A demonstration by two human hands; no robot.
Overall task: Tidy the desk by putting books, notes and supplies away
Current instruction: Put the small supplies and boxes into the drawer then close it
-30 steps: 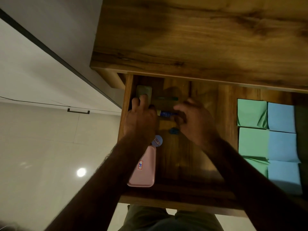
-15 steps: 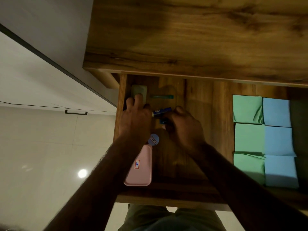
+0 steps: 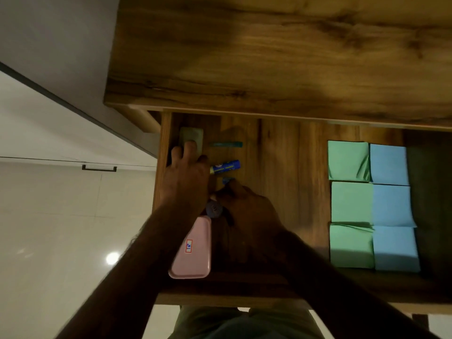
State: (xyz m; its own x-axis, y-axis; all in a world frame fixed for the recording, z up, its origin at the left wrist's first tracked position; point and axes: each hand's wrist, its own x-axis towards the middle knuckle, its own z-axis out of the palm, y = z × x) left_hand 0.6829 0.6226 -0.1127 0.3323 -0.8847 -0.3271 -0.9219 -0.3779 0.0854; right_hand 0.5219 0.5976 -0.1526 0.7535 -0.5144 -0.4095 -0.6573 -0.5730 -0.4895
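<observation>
An open wooden drawer [image 3: 281,287] holds the supplies. My left hand [image 3: 186,177] lies flat at its left side. Its straight fingers rest on a grey-green eraser [image 3: 193,135], and its thumb side touches the end of a blue glue stick [image 3: 226,166]. A teal pen [image 3: 226,144] lies just beyond. My right hand [image 3: 247,209] is in deep shadow beside the left, fingers curled, its tips by a small blue item [image 3: 228,180]. I cannot tell whether it holds that item. A round blue cap [image 3: 213,209] and a pink case [image 3: 193,250] lie below my left hand.
Green sticky-note pads [image 3: 349,204] and blue pads [image 3: 391,206] fill the drawer's right part in two columns. The wooden desk top [image 3: 281,57] overhangs the drawer's far side. White tiled floor [image 3: 61,228] and a grey wall lie to the left.
My right hand has let go of the glue stick and drawn back toward me. The glue stick now lies on the drawer floor by my left hand, which stayed put.
</observation>
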